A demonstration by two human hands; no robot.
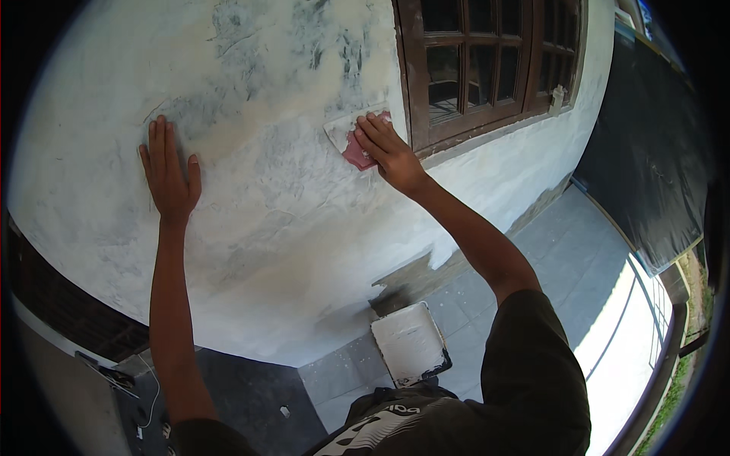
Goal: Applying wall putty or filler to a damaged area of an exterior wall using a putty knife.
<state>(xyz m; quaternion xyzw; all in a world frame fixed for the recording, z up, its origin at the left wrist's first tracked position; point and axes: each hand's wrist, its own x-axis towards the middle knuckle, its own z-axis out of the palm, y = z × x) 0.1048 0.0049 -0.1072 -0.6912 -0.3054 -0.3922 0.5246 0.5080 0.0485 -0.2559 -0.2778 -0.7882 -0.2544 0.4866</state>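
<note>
My left hand [169, 171] lies flat against the patchy white wall [251, 205], fingers stretched upward and thumb apart, holding nothing. Farther right, close to the window's lower left corner, my right hand [389, 154] is closed over a flat pink-and-white piece [357, 152]. It looks smeared with white and is pressed against the wall; the fingers cover part of it, so I cannot tell its exact kind. Grey-blue patches and pale streaks mark the wall around both hands.
A brown-framed window [475, 64] with small panes borders the right hand. Below stands a white-coated tray [411, 343] on grey floor tiles [471, 311]. A dark sheet [646, 144] hangs at the right. Dark flooring [251, 395] with a pale scrap lies at lower left, near a cable.
</note>
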